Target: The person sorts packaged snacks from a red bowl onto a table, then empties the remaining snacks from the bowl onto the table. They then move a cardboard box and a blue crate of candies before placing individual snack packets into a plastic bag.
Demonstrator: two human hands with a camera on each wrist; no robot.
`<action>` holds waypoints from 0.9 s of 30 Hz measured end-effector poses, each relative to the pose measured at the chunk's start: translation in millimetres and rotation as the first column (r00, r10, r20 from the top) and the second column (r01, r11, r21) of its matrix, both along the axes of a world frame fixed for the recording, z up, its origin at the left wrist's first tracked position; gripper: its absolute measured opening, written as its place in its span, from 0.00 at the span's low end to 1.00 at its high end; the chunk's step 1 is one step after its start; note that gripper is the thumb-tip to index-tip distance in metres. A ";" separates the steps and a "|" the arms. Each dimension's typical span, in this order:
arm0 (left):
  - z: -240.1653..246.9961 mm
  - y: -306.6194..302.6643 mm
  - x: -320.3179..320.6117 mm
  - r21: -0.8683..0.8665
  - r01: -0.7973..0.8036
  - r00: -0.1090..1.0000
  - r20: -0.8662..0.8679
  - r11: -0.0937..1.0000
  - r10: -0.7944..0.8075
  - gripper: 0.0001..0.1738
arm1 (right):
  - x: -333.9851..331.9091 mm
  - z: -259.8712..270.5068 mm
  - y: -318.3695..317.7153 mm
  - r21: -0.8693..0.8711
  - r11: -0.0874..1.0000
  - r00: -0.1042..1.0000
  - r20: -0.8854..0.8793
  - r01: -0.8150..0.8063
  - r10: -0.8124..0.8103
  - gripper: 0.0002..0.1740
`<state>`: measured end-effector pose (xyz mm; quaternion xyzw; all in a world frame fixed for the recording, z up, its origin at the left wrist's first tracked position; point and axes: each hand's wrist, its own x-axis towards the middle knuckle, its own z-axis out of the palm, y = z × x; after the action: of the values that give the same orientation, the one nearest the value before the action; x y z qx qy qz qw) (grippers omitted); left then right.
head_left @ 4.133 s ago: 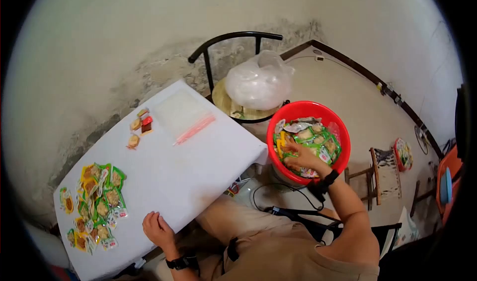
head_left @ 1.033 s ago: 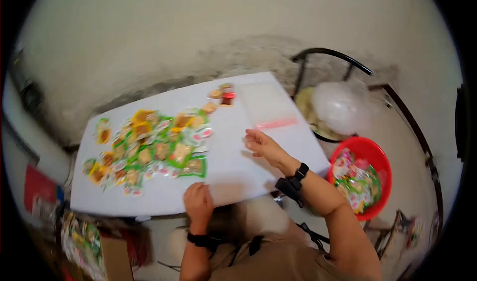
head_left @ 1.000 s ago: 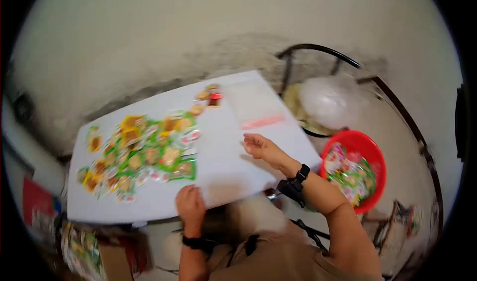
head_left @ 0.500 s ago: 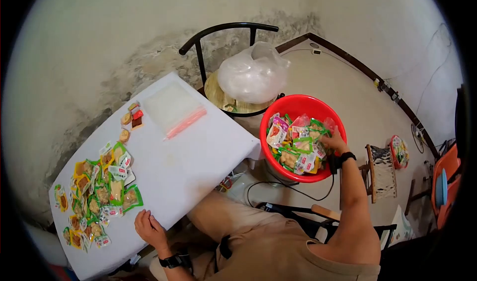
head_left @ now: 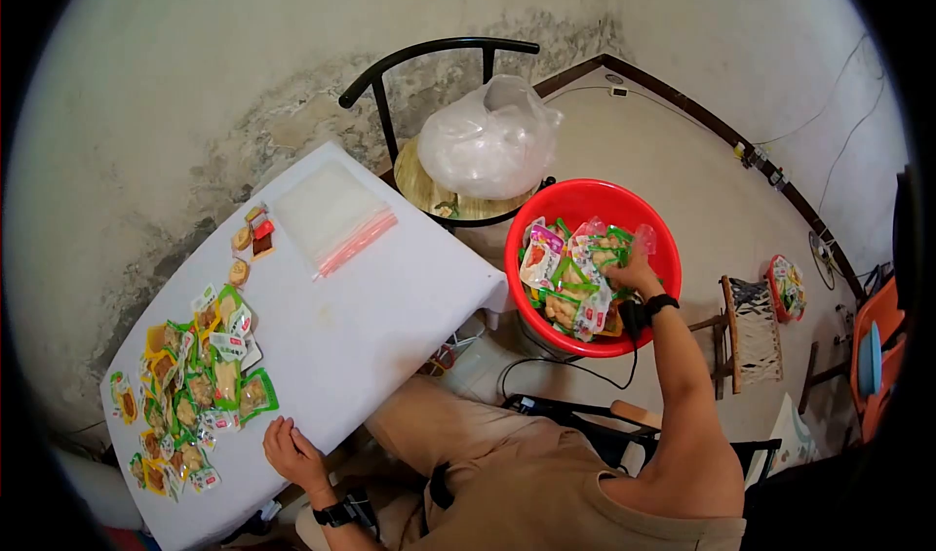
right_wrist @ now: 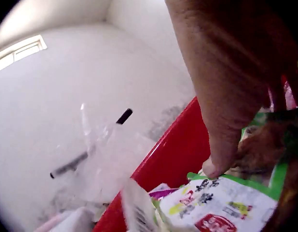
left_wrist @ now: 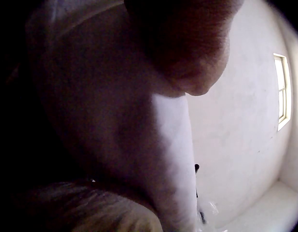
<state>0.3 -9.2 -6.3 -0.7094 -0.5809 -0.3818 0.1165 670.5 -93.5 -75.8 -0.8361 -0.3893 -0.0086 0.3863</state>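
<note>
My right hand (head_left: 636, 276) reaches down into a red bucket (head_left: 665, 221) of sealed snack packets (head_left: 564, 307). In the right wrist view its thumb lies at the edge of a green-bordered packet (right_wrist: 226, 203) with a white label. The other fingers reach down past that packet and are partly hidden, so I cannot tell whether they grip it. My left hand (head_left: 295, 453) rests at the table's near edge with fingers loosely bent, holding nothing. Beyond it, at the table's left end, lies a pile of green and yellow snack packets (head_left: 200, 385).
Clear zip bags with a pink strip (head_left: 356, 244) lie on the white table (head_left: 370, 327). Several small wrapped pieces (head_left: 241, 242) are beside them. A black-framed chair (head_left: 439, 46) behind holds a big clear plastic bag (head_left: 492, 141). A woven stool (head_left: 751, 332) stands right of the bucket.
My right hand has gone from over the table back into the bucket, then shifted slightly left within it. The table pile has grown since the oldest frame. The left hand stays near the table edge.
</note>
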 end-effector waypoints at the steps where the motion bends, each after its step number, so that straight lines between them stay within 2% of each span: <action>1: 0.1 -0.1 0.0 -0.005 -0.002 1.000 0.000 1.000 0.002 0.09 | -10.8 7.6 -1.4 -0.068 0.991 0.993 -0.011 -0.117 0.117 0.49; 2: 0.0 0.0 0.1 -0.005 -0.003 1.000 0.001 1.000 0.003 0.09 | -20.6 16.7 -2.1 -0.135 0.963 0.973 -0.029 -0.232 0.231 0.51; 3: -0.2 0.2 -0.1 -0.004 -0.003 1.000 -0.004 1.000 0.003 0.09 | -32.6 31.3 -1.0 -0.135 0.963 0.973 -0.028 -0.232 0.231 0.51; 5: -0.4 0.3 -0.1 -0.002 -0.003 1.000 -0.009 1.000 0.003 0.09 | -53.8 57.5 1.5 -0.341 0.928 0.922 -0.387 -0.148 0.005 0.48; 7: -0.1 0.0 0.0 0.012 -0.001 1.000 -0.011 1.000 0.001 0.09 | -57.1 54.2 -4.3 -0.325 0.932 0.923 -0.385 -0.159 0.023 0.46; 9: -0.6 0.0 -1.6 0.008 0.008 1.000 -0.012 1.000 -0.008 0.09 | -59.9 47.4 -9.7 -0.324 0.925 0.975 -0.160 -0.199 0.154 0.48; 10: -0.6 0.5 -2.1 0.006 0.017 1.000 -0.012 1.000 -0.017 0.09 | -64.7 50.4 -9.7 -0.321 0.924 0.974 -0.158 -0.207 0.163 0.48; 12: 0.8 0.2 -0.9 0.012 0.011 1.000 -0.013 1.000 -0.011 0.09 | -76.5 66.7 -24.1 -0.522 0.835 0.950 -0.312 -0.175 0.004 0.48; 13: 0.7 -0.1 -0.1 0.018 0.012 1.000 -0.013 1.000 -0.012 0.09 | -82.4 78.7 -28.7 -0.525 0.833 0.951 -0.311 -0.174 0.002 0.48; 15: 0.3 -0.7 0.6 0.008 0.002 1.000 0.007 1.000 -0.002 0.09 | -91.6 98.1 -34.3 -0.703 0.702 0.942 -0.303 -0.117 -0.147 0.51; 16: -0.1 -1.0 1.9 0.002 -0.012 1.000 0.025 1.000 0.012 0.09 | -92.6 99.1 -33.7 -0.704 0.701 0.942 -0.298 -0.109 -0.153 0.51; 18: 2.7 -1.2 2.6 -0.002 -0.007 1.000 0.019 1.000 0.007 0.09 | -96.9 95.2 -26.1 -0.430 0.856 0.717 -0.689 -0.286 -0.107 0.55; 19: 3.5 -1.4 2.4 -0.007 -0.010 1.000 0.014 1.000 0.010 0.09 | -102.5 92.3 -22.6 -0.429 0.856 0.718 -0.688 -0.289 -0.103 0.55; 20: 3.4 -1.1 1.8 -0.005 -0.018 1.000 0.016 1.000 0.018 0.09 | -110.1 87.6 -20.4 -0.267 0.917 0.701 -0.713 -0.296 0.018 0.57; 21: 2.6 -0.5 0.7 -0.003 -0.008 1.000 0.017 1.000 0.008 0.09 | -114.7 81.9 -18.3 -0.096 0.949 0.681 -0.718 -0.299 0.142 0.60; 22: 1.8 -0.5 -0.2 -0.002 0.004 1.000 0.017 1.000 -0.004 0.09 | -111.7 77.8 -16.0 -0.171 0.935 0.682 -0.725 -0.311 0.095 0.63; 23: 1.6 -1.2 -0.3 -0.003 0.001 1.000 0.016 1.000 -0.001 0.09 | -111.3 74.3 -16.2 -0.172 0.934 0.682 -0.725 -0.314 0.096 0.63; 25: 1.0 -0.9 0.6 -0.007 -0.002 1.000 0.020 1.000 0.002 0.09 | -126.2 87.3 -14.9 -0.077 0.894 0.792 -0.501 -0.442 0.349 0.66; 26: 1.3 -1.0 1.6 -0.008 0.001 1.000 0.020 1.000 -0.001 0.09 | -117.0 64.2 -14.7 -0.110 0.919 0.865 -0.396 -0.378 0.308 0.67; 27: 2.4 -1.6 2.7 -0.014 -0.006 1.000 0.023 1.000 0.006 0.09 | -123.8 67.6 -13.9 -0.111 0.921 0.866 -0.397 -0.374 0.304 0.67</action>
<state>3.0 -10.7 -3.9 -0.7040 -0.5870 -0.3854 0.1059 546.7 -107.5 -8.2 -0.7726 -0.4493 0.2542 0.3696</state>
